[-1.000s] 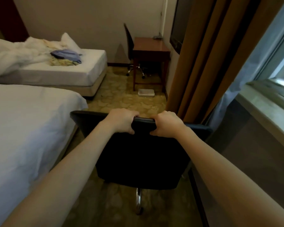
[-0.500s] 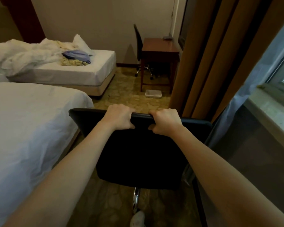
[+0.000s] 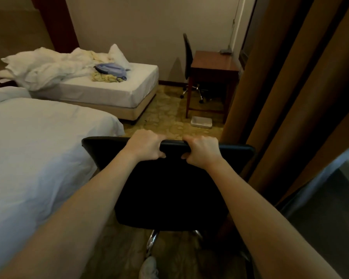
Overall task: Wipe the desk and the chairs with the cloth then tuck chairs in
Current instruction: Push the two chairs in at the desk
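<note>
The black chair [image 3: 169,188] stands in the lane between the near bed [image 3: 38,148] and the curtain [image 3: 290,97], its back to the person and well apart from the bench [image 3: 214,63] in the far corner. A second chair [image 3: 187,55] is already just beside that bench.

The left hand [image 3: 144,147] and right hand [image 3: 201,151] sit side by side near the middle of the backrest's top edge. That is probably so a push runs straight through the wheels without swinging the seat into the bed or the curtain. The fingers [image 3: 153,137] of both hands are curled over the edge with thumbs under it, clamping the backrest. Both arms reach forward, almost straight, wrists level.

This looks like the chair being wheeled to the bench for tucking in. No cloth is in either hand. The yellowish heap [image 3: 105,77] on the far bed may be the cloth, but it is too small to tell.
</note>
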{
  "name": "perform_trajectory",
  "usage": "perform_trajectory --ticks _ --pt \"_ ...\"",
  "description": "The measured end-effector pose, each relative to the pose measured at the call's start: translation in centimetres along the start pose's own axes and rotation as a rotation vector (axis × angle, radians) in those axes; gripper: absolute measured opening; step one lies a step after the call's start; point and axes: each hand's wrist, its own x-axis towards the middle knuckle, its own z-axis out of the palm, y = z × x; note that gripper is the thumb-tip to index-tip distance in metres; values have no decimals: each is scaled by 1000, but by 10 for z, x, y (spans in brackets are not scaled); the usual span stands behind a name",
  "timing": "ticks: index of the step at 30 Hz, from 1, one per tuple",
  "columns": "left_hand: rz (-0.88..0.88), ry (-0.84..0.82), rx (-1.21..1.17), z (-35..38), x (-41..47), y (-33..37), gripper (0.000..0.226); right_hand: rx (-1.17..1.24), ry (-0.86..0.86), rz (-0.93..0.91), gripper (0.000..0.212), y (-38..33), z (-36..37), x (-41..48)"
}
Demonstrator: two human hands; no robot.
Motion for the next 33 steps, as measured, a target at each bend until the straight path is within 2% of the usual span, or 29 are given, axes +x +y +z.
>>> perform_trajectory --ticks 3,10,20,33 --pt "-36 9 -14 5 12 -30 41 7 14 -33 33 -7 13 30" --pt "12 92 52 11 66 -100 37 -5 27 -27 36 -8 27 114" --pt "51 67 112 19 174 -212 41 18 40 64 30 -4 56 262" --pt "135 122 16 24 350 -328 31 -31 5 93 33 62 76 456"
